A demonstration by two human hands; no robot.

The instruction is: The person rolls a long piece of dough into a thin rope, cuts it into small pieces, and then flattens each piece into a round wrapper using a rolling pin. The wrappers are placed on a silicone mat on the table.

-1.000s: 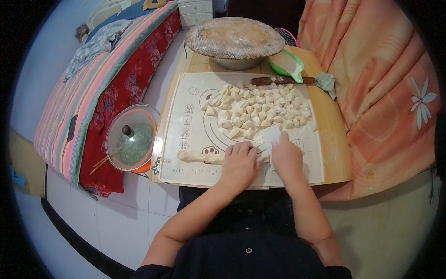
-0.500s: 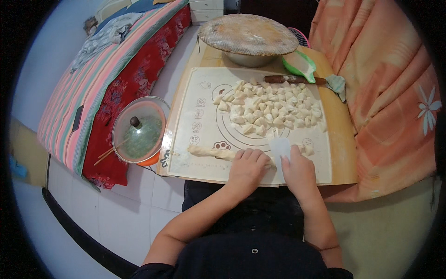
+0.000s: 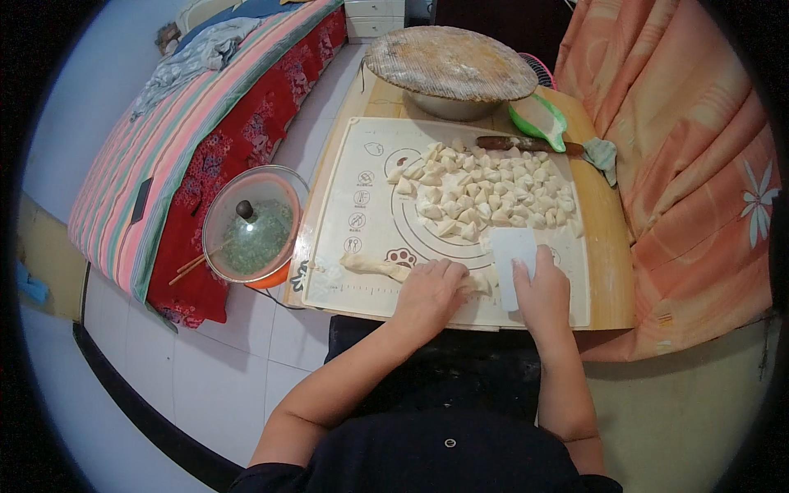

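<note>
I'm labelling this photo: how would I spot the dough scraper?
On the wooden board lies a cream pastry mat. Near its front edge, right of the dough rope, the right grip holds the dough scraper: a flat white blade, unlike the lumpy dough pieces beyond it.

Your scraper [image 3: 514, 251] is white, your dough [image 3: 371, 265] pale cream, your mat [image 3: 333, 238] off-white with dark circular print; you see a green scoop [image 3: 538, 117], brown pin [image 3: 514, 144], white-flowered orange curtain [image 3: 682, 205], pink-and-green striped bed [image 3: 156, 172]
</note>
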